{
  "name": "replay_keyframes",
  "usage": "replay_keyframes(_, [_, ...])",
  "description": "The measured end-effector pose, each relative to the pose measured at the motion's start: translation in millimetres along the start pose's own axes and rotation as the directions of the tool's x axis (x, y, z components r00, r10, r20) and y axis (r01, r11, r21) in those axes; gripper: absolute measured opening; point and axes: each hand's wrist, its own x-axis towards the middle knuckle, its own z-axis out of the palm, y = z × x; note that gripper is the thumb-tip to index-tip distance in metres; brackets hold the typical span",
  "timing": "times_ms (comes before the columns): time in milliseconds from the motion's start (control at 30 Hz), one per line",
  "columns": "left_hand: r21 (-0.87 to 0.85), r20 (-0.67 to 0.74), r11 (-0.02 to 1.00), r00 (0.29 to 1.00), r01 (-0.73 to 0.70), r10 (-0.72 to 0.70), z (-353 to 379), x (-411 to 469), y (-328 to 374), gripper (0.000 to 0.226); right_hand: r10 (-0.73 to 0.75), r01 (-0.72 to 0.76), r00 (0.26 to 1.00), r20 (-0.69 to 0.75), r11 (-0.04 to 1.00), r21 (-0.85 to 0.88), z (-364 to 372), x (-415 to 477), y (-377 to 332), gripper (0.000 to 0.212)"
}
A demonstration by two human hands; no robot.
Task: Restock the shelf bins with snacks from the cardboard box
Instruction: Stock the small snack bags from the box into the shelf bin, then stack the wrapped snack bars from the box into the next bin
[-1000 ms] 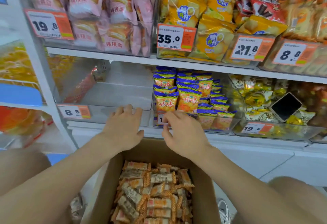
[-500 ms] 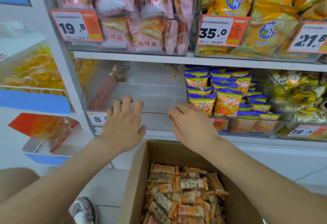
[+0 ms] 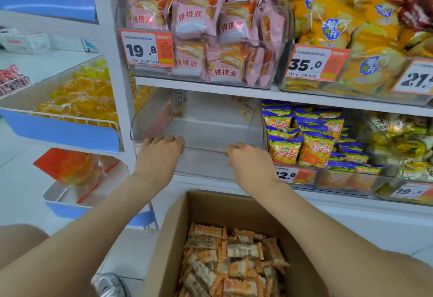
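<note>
An empty clear plastic bin (image 3: 208,132) sits on the middle shelf, straight ahead. My left hand (image 3: 159,156) has its fingers curled over the bin's front rim at the left. My right hand (image 3: 250,160) grips the same rim at the right. Below my arms stands an open cardboard box (image 3: 178,221), and inside it lie several small orange-and-white wrapped snack bars (image 3: 232,257).
Pink pastry packs (image 3: 210,39) fill the bin above, yellow bags (image 3: 346,27) to their right. Blue-and-orange snack packs (image 3: 309,142) fill the bin right of the empty one. A blue-fronted rack of yellow sweets (image 3: 77,100) stands at left. A shoe (image 3: 110,285) shows by the box.
Both hands rose from in front of the bin and curled over its front rim. The view shifted left, centring on the empty bin.
</note>
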Motion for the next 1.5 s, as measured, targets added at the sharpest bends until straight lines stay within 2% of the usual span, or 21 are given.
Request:
replay_keyframes(100, [0.006, 0.039, 1.0, 0.999, -0.018, 0.018, -7, -13, -3, 0.052, 0.005, -0.006, 1.0, 0.03, 0.998, 0.054, -2, -11, -8, 0.033])
replay_keyframes(200, [-0.028, 0.089, 0.997, 0.993, -0.072, 0.074, -5, -29, 2, 0.058, 0.029, -0.032, 0.994, 0.106, 0.999, 0.029, -3, -18, -8, 0.027])
replay_keyframes(267, [-0.043, 0.052, 0.994, 0.993, -0.103, 0.106, 1, -35, 7, 0.056, 0.054, -0.053, 0.991, 0.126, 0.998, -0.017, -7, -21, -5, 0.023])
replay_keyframes(400, [-0.024, 0.003, 0.993, 0.993, -0.119, 0.119, 5, -39, 13, 0.059, 0.06, -0.06, 0.992, 0.111, 0.998, -0.001, -12, -25, -1, 0.013])
replay_keyframes(567, [0.019, -0.019, 0.992, 0.992, -0.126, 0.127, -3, -35, 13, 0.046, 0.015, -0.023, 0.988, 0.153, 0.998, 0.052, -17, -26, -4, 0.018])
replay_keyframes(633, [0.064, -0.018, 0.99, 0.992, -0.122, 0.124, -3, -34, 15, 0.049, 0.0, -0.009, 0.988, 0.153, 0.998, 0.064, -22, -22, -7, 0.016])
replay_keyframes(733, [0.11, -0.13, 0.981, 0.977, -0.157, 0.171, -7, -41, 21, 0.061, -0.029, 0.021, 0.997, 0.074, 0.995, 0.097, -36, -15, -21, 0.021])
replay_keyframes(800, [0.089, -0.251, 0.976, 0.944, -0.197, 0.214, -15, -50, 27, 0.049, -0.073, 0.072, 0.997, 0.0, 0.989, 0.128, -45, -13, -32, 0.021])
replay_keyframes(833, [0.073, -0.269, 0.973, 0.936, -0.218, 0.229, -16, -56, 30, 0.044, -0.088, 0.09, 0.996, -0.022, 0.983, 0.158, -50, -14, -37, 0.018])
replay_keyframes(900, [0.03, -0.172, 0.969, 0.954, -0.245, 0.246, -19, -70, 33, 0.036, -0.104, 0.106, 0.994, -0.021, 0.962, 0.252, -60, -19, -42, 0.013])
replay_keyframes(967, [-0.033, 0.096, 0.968, 0.963, -0.249, 0.251, -18, -83, 31, 0.027, -0.14, 0.124, 0.99, 0.025, 0.938, 0.323, -69, -26, -45, 0.01])
replay_keyframes(1000, [-0.059, 0.258, 0.967, 0.932, -0.246, 0.253, -17, -89, 29, 0.022, -0.166, 0.134, 0.984, 0.066, 0.93, 0.344, -69, -32, -44, 0.009])
replay_keyframes(1067, [-0.08, 0.525, 0.957, 0.804, -0.28, 0.279, -10, -97, 24, 0.015, -0.212, 0.124, 0.956, 0.204, 0.918, 0.376, -60, -47, -41, 0.01])
replay_keyframes(1133, [-0.09, 0.665, 0.945, 0.688, -0.315, 0.292, 7, -104, 24, 0.013, -0.257, 0.116, 0.879, 0.401, 0.932, 0.343, -39, -66, -37, 0.015])
replay_keyframes(1200, [-0.084, 0.718, 0.938, 0.632, -0.338, 0.292, 36, -109, 28, 0.023, -0.261, 0.116, 0.768, 0.584, 0.955, 0.274, -11, -84, -34, 0.016])
replay_keyframes(1267, [-0.117, 0.732, 0.933, 0.605, -0.341, 0.314, 63, -111, 34, 0.028, -0.24, 0.124, 0.697, 0.676, 0.969, 0.216, 17, -97, -33, 0.016])
replay_keyframes(1333, [-0.153, 0.731, 0.932, 0.597, -0.329, 0.33, 87, -113, 40, 0.032, -0.22, 0.12, 0.7, 0.68, 0.974, 0.191, 49, -102, -37, 0.018])
replay_keyframes(1433, [-0.204, 0.714, 0.943, 0.619, -0.262, 0.327, 124, -121, 42, 0.033, -0.182, 0.051, 0.759, 0.625, 0.974, 0.222, 95, -100, -47, 0.012])
replay_keyframes(1500, [-0.22, 0.724, 0.958, 0.627, -0.185, 0.288, 152, -132, 35, 0.046, -0.149, -0.035, 0.776, 0.614, 0.96, 0.277, 123, -99, -54, 0.022])
